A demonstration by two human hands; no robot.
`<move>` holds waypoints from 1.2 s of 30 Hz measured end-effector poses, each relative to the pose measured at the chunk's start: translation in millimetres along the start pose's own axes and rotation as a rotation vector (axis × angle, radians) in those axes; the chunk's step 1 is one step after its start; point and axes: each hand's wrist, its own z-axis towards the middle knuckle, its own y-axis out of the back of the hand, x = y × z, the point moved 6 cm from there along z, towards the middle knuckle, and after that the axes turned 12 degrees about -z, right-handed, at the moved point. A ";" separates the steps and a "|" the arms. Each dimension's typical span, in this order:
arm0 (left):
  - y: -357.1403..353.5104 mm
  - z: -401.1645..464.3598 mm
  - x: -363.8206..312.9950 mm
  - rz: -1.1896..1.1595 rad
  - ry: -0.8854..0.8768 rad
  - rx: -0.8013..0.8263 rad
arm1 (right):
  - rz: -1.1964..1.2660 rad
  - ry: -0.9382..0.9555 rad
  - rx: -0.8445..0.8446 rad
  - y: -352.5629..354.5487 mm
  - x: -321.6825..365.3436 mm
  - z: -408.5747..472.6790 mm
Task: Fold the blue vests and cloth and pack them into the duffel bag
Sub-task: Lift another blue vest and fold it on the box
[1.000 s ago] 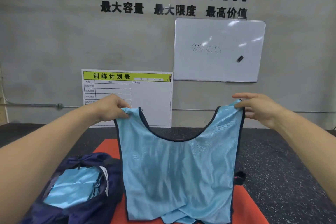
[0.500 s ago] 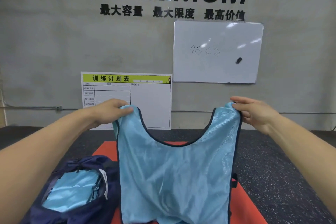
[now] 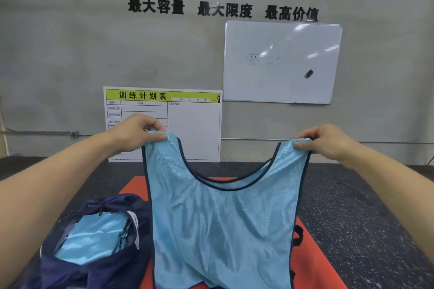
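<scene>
The blue vest [image 3: 223, 218] is hanging at centre over the red mat [image 3: 312, 253], looking light, limp and slippery, best held by its bound straps. At eight o'clock the duffel bag [image 3: 98, 263] is gaping with folded blue inside. The left hand [image 3: 138, 134] and right hand [image 3: 326, 141] are each pinching a strap between thumb and fingers.
</scene>
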 end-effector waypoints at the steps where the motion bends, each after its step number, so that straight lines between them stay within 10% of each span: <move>1: 2.3 -0.2 -0.7 0.020 -0.002 0.000 | -0.077 0.017 -0.018 1.1 3.5 -0.5; 13: 64.7 -7.1 -65.3 0.038 -0.190 -0.255 | -0.269 0.246 -0.220 83.7 65.1 -28.1; 36: 108.1 -87.8 -100.6 0.124 -0.177 -0.151 | -0.453 0.369 -0.095 140.4 114.7 -90.2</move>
